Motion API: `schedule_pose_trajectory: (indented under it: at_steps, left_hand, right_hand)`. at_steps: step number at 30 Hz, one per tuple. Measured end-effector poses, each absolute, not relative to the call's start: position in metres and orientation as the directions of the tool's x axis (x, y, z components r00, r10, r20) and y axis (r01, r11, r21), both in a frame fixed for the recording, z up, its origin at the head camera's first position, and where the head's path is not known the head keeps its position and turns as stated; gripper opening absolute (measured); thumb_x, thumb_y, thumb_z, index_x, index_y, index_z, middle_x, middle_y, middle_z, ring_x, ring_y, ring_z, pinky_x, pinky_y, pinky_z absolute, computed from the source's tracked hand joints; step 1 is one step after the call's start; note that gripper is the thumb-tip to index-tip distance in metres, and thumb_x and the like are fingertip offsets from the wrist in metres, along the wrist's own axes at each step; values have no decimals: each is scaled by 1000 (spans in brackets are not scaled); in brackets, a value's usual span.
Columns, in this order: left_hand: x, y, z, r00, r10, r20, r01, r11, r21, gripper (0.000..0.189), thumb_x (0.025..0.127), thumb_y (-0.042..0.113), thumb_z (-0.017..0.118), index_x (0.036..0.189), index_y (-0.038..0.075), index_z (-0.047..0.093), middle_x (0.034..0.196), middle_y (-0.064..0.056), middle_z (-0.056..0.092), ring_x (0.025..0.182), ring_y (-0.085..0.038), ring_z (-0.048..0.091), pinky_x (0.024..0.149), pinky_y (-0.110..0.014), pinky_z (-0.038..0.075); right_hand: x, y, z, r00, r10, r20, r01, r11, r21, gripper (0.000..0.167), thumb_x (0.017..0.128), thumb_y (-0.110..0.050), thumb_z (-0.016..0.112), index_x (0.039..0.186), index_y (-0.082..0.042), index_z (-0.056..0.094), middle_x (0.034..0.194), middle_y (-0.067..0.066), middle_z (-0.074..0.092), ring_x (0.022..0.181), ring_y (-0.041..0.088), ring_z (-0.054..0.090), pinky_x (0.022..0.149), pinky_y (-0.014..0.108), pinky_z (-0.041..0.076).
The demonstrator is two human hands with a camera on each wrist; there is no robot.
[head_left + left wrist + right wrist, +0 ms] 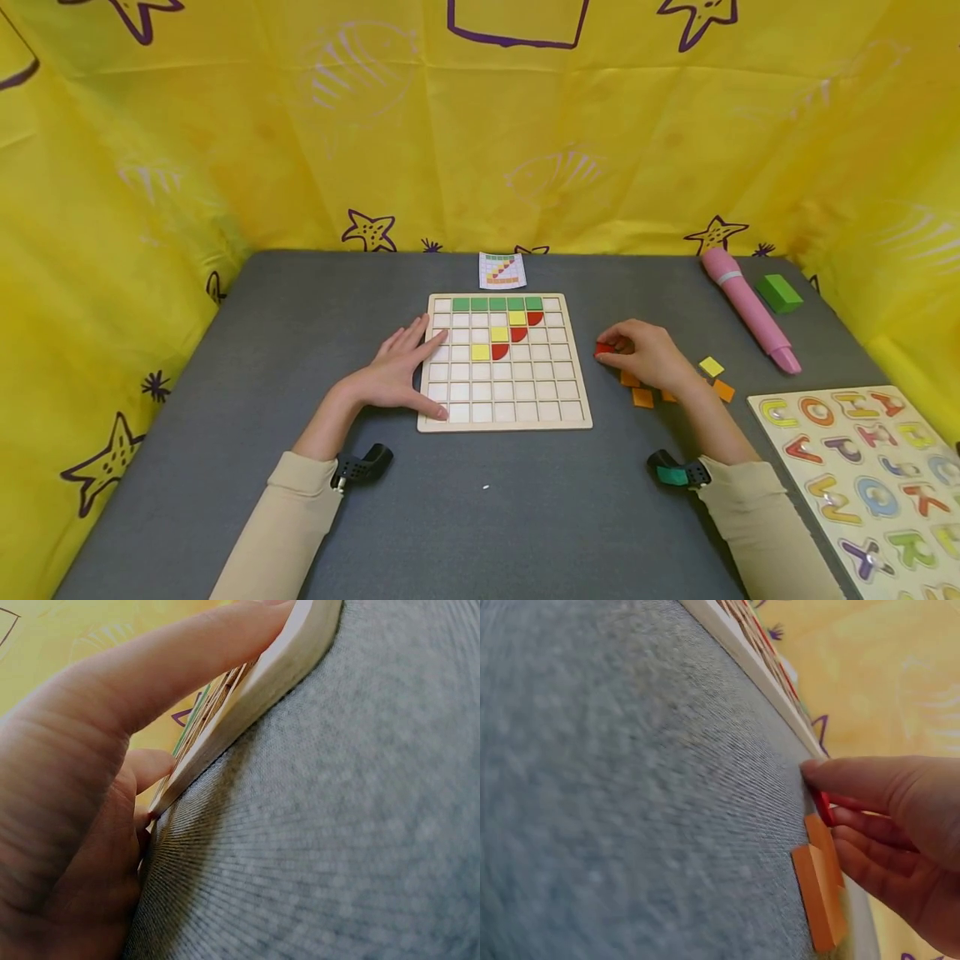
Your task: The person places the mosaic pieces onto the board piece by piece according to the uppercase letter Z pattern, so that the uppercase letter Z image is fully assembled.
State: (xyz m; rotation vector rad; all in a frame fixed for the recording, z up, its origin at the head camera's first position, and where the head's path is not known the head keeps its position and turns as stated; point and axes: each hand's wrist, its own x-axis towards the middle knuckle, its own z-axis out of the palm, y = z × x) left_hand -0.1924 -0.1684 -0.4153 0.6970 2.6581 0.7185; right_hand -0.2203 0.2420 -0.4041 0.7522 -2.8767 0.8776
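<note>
While the left hand (393,375) is lying flat-fingered on the grid board's (504,421) left edge, steadying it, the right hand (648,354) is pinching a red tile (604,349) just right of the board, beside loose orange tiles (642,397).

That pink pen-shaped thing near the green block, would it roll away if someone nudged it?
Probably yes: the pink marker looks round-bodied and lies flat on the grey table, so a sideways push would likely roll it. It seems rigid plastic, so likely stiff and light. The green block beside it might stop it.
</note>
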Motion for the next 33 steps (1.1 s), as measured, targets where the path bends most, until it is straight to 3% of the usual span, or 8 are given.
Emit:
schedule_pose_trajectory:
  at_steps: [8,15,23,33]
  left_hand:
    - [-192,-169,-413,-838,520,-163,369,761,533,125,65,65,80,158,15,14,162,-13,-12,148,-26,-11,115,-51,-2]
    - [-193,-169,-412,-840,518,-161,367,762,534,125,65,64,80,158,15,13,162,-13,-12,148,-25,-11,116,-50,-2]
    - [-192,-169,-411,-837,524,-157,372,756,538,124,65,64,80,158,16,13,162,-13,-11,148,-26,-11,115,-51,-2]
    - [-191,-168,-412,-835,528,-157,378,757,533,123,66,64,80,158,15,14,162,-13,-11,148,-25,-11,116,-50,-2]
  right_hand:
    - [-215,207,-403,-884,-432,179,-447,668,-595,26,84,-25,79,102,-8,71,81,-1,63,73,15,54,64,29,43]
    - [-208,165,-401,-842,-516,160,-488,599,-635,24,82,-25,81,101,-12,72,80,-6,62,73,13,54,64,28,44]
    - [-204,121,-402,-778,-599,192,-572,547,-612,24,82,-24,81,100,-11,71,86,-3,64,76,16,55,67,28,46]
    - [-206,96,-407,-742,-642,193,-613,534,-582,22,83,-21,80,102,-12,73,93,-3,63,85,11,56,77,28,48]
